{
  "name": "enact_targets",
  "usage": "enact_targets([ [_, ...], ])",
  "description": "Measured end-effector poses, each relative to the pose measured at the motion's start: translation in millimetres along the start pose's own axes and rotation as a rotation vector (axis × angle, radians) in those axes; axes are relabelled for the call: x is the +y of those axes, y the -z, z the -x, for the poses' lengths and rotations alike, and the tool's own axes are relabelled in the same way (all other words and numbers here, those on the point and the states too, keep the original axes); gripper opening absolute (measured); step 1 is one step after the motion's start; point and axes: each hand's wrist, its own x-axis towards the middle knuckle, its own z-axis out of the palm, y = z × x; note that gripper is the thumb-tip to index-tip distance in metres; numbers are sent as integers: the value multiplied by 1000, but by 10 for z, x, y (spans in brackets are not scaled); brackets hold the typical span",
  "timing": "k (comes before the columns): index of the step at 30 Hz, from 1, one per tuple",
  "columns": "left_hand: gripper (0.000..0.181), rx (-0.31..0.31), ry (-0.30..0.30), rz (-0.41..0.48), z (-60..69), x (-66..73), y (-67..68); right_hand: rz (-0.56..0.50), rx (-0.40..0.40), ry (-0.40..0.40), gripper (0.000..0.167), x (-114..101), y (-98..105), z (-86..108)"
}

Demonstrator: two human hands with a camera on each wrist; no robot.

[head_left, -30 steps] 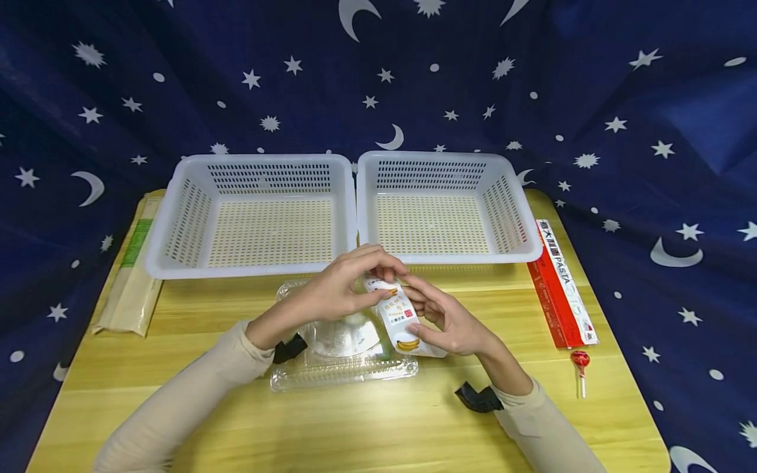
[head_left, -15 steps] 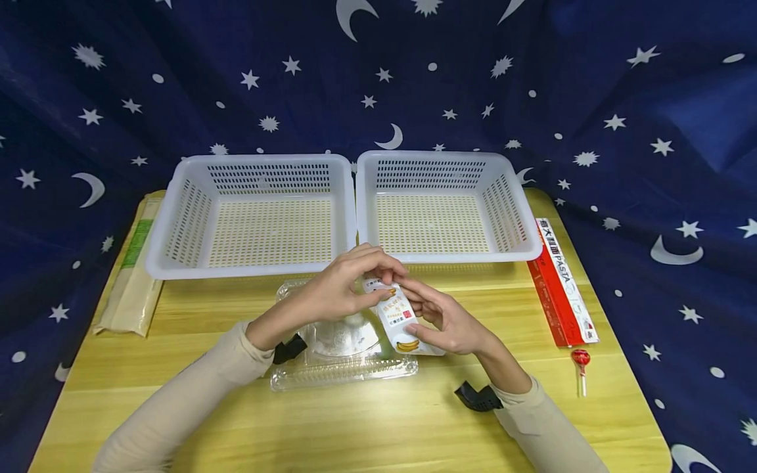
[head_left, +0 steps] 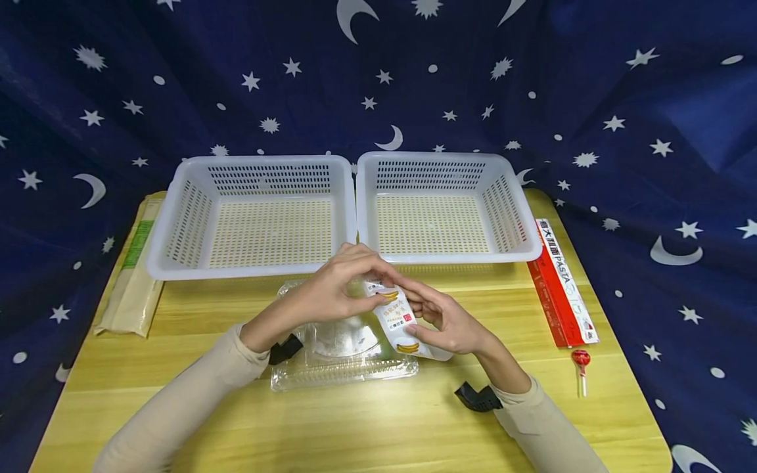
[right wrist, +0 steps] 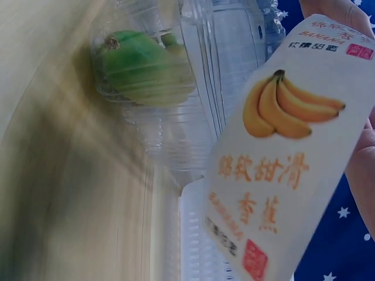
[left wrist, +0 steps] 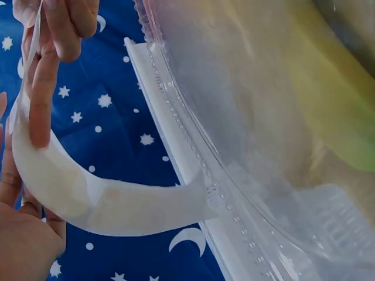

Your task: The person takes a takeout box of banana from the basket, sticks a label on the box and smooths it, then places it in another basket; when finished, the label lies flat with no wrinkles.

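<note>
A white paper label strip (head_left: 395, 320) printed with yellow bananas is held between both hands, above the right side of a clear plastic clamshell box (head_left: 349, 373). My left hand (head_left: 340, 289) pinches the label's far end, thumb on top. My right hand (head_left: 447, 323) grips its middle, thumb over the print. In the left wrist view the label (left wrist: 135, 209) bends in a curve, its plain back showing. Banana pictures and red stamps fill its front (right wrist: 281, 152) in the right wrist view. Through the box's plastic shows a green fruit (right wrist: 143, 69), its kind unclear.
Two white plastic baskets (head_left: 251, 270) (head_left: 452, 257) stand side by side at the back. A beige packet (head_left: 127, 289) with a green band lies left. On the right are a red-and-white pasta box (head_left: 564, 289) and a red lollipop (head_left: 581, 359).
My left hand has shifted slightly left, its fingers lying a little differently at the label's far end. The label's near end has swung slightly right. My right hand looks still.
</note>
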Motion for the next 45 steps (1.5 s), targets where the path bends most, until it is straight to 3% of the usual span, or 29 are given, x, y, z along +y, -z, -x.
enact_targets([
  [9,24,15,-26,-24,76,-67,5,-4,24,-24,77,-11,10,15],
  [19,24,36,-36,-66,90,-81,0,14,32,-2,77,-2,30,37],
  [36,27,-27,-4,-140,124,-52,8,21,49,-14,80,22,47,67],
  [39,30,-38,-1,-115,137,-28,10,26,54,-25,80,30,53,74],
  [45,36,-76,-17,27,167,46,24,15,69,-68,82,38,60,90],
])
